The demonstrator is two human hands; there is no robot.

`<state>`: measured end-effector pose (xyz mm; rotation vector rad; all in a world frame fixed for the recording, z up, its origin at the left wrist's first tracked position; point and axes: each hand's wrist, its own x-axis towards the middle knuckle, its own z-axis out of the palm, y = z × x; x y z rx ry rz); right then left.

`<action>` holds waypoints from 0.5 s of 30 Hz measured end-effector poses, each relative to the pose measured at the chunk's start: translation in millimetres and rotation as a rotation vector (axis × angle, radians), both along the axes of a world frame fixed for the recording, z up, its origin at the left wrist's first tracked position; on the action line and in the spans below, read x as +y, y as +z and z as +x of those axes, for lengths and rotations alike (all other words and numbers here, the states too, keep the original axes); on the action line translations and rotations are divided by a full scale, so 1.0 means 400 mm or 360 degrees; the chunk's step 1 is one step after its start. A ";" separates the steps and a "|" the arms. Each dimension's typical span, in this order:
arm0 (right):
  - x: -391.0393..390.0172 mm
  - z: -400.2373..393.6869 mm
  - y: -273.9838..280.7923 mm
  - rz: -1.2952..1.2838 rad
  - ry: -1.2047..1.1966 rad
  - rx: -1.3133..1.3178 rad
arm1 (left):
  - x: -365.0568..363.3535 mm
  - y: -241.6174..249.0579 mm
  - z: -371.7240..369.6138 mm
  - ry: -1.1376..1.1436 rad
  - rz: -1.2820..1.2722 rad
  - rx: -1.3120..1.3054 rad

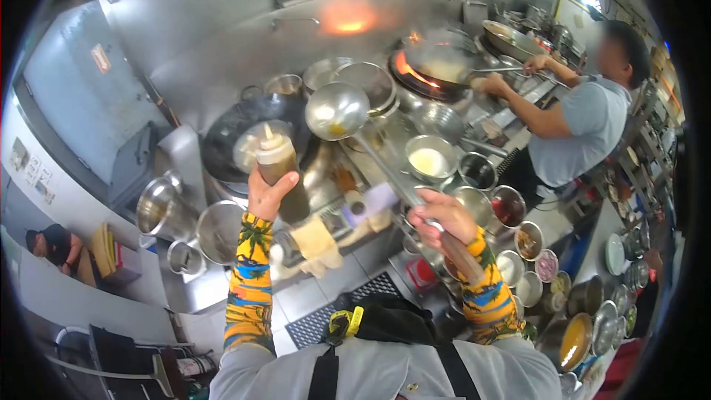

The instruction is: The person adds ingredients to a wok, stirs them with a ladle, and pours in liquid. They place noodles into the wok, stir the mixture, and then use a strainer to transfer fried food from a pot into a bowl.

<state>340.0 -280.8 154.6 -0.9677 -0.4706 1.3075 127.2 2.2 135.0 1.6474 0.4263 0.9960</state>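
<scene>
Squeeze bottle [295, 200], nozzle up and leaning slightly, is gripped by the left hand [265, 194] in front of the dark wok [218, 137]. Sauce could be squirted astray by too firm a squeeze, or the bottle dropped through a slick grip. To its right, the ladle [337, 107] is held raised, yellow residue showing inside, its handle clasped by the right hand [444, 218]. If swung wide, it could be knocked against the metal basin [378, 83] behind, or the white-filled bowl [429, 161] could be tipped. The wok's side is hemmed by metal pots [157, 204] at left; some space is offered between bottle and ladle handle; the right is crowded by bowls [508, 206], with a co-worker [589, 133] beyond.
</scene>
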 end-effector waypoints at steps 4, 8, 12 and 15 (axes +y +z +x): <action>0.328 -0.054 -0.046 0.0072 0.0450 -0.0191 | 0.259 -0.008 -0.140 -0.0014 -0.0198 0.0752; 0.563 -0.111 -0.098 0.0013 0.0609 -0.0286 | 0.451 0.035 -0.204 0.0310 0.0350 0.1943; 0.653 -0.158 -0.103 -0.0034 0.0617 -0.0417 | 0.537 0.041 -0.232 0.0475 0.0605 0.2444; 0.688 -0.166 -0.112 -0.0070 0.0627 -0.0492 | 0.584 0.047 -0.250 0.0502 0.0799 0.2639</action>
